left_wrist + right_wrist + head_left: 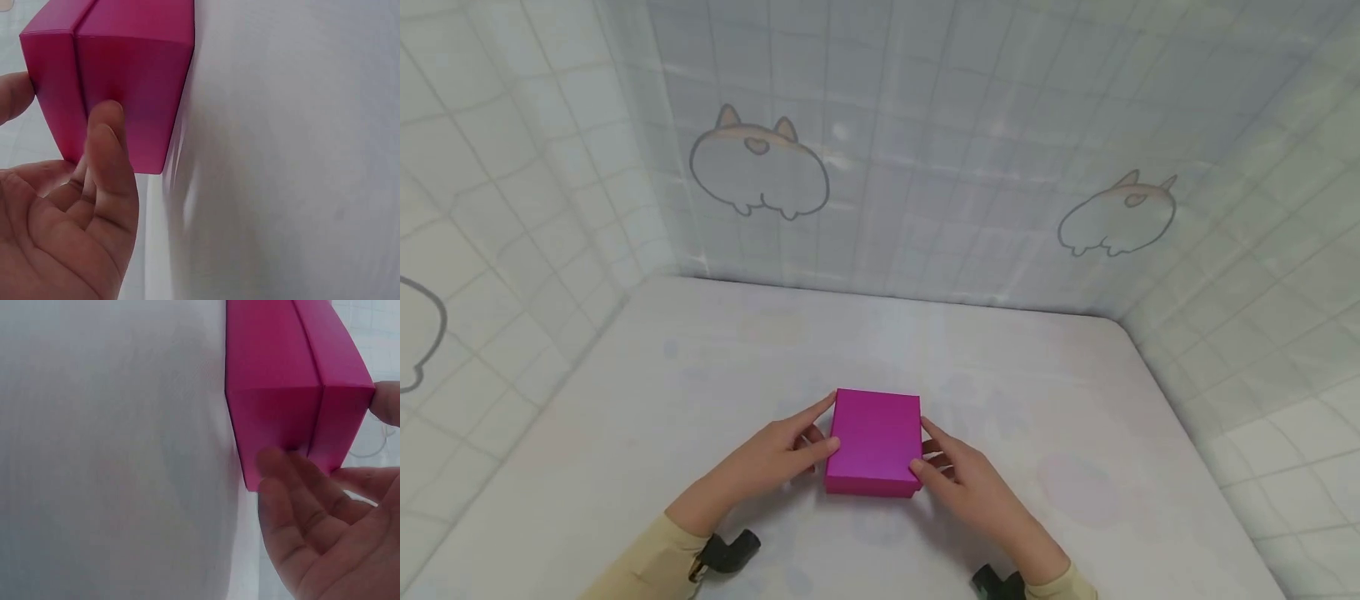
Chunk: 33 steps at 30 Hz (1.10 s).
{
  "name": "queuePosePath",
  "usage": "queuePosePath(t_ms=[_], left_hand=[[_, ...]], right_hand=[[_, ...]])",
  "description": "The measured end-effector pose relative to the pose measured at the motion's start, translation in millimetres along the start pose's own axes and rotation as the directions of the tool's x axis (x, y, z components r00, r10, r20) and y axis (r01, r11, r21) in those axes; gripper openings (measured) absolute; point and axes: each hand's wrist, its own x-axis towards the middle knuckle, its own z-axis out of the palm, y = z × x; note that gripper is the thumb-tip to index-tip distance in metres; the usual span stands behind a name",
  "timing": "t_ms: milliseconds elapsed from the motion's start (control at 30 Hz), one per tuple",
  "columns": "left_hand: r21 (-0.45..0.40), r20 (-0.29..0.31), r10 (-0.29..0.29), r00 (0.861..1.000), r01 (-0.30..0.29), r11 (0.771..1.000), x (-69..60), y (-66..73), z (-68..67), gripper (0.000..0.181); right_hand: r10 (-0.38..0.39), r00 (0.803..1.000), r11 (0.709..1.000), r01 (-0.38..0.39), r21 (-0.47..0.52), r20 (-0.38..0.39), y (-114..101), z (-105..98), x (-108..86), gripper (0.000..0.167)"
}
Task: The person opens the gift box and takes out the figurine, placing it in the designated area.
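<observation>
A magenta lidded box point(875, 437) rests on the white table, its lid seam showing on the side in both wrist views. My left hand point(769, 457) holds the box's left side, thumb at the lid's edge and fingers against the side wall. On the right side my right hand point(973, 487) grips in the same way, thumb near the front right corner. The left wrist view shows the left hand's curled fingers point(107, 150) at the box point(134, 81). In the right wrist view, the right fingers point(281, 506) are at the box wall point(272, 419).
The white table point(760, 333) has faint coloured patterns. Behind it hangs a grey-white curtain point(910, 167) with grid lines and animal drawings, and similar gridded panels stand at left and right. Black devices point(730, 552) are on both wrists.
</observation>
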Motion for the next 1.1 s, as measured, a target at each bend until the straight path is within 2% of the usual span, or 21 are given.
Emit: queuePosePath(t_ms=[100, 267, 433, 533, 667, 767, 900, 1100], left_hand=[[-0.054, 0.016, -0.016, 1.0, 0.017, 0.998, 0.5, -0.6, 1.3, 0.075], [-0.144, 0.038, -0.019, 0.999, 0.024, 0.989, 2.6, -1.8, 1.9, 0.075], [-0.176, 0.044, -0.012, 0.999, 0.019, 0.984, 3.0, -1.5, 2.3, 0.075], [-0.2, 0.036, -0.006, 0.999, 0.013, 0.98, 3.1, -0.5, 2.3, 0.074], [-0.231, 0.021, 0.004, 1.0, 0.001, 0.973, 2.6, 1.8, 1.7, 0.073], [-0.245, 0.01, 0.01, 1.0, -0.007, 0.969, 2.1, 3.5, 0.7, 0.073], [-0.262, -0.003, 0.02, 1.0, -0.02, 0.965, 1.0, 7.7, -0.7, 0.073], [-0.28, -0.026, 0.066, 0.997, -0.071, 0.957, -2.0, 17.6, -4.3, 0.073]], right_hand=[[0.029, 0.999, 0.997, -0.03, 0.072, 0.013, 1.3, 0.7, 0.3, 0.069], [0.077, 0.996, 0.973, -0.085, 0.215, 0.043, 2.4, 1.7, 0.4, 0.067], [0.099, 0.994, 0.953, -0.108, 0.282, 0.046, 3.7, 3.2, 0.1, 0.066], [0.108, 0.993, 0.927, -0.119, 0.356, 0.051, 3.0, 2.8, 0.4, 0.064], [0.109, 0.993, 0.877, -0.121, 0.464, 0.054, -1.2, 1.4, 1.3, 0.062], [0.105, 0.993, 0.856, -0.114, 0.504, 0.047, -4.8, 0.6, 1.8, 0.061], [0.097, 0.995, 0.853, -0.097, 0.512, 0.027, -7.4, 0.2, 1.8, 0.061], [0.073, 0.997, 0.878, -0.059, 0.475, -0.01, -11.8, -2.2, 0.5, 0.063]])
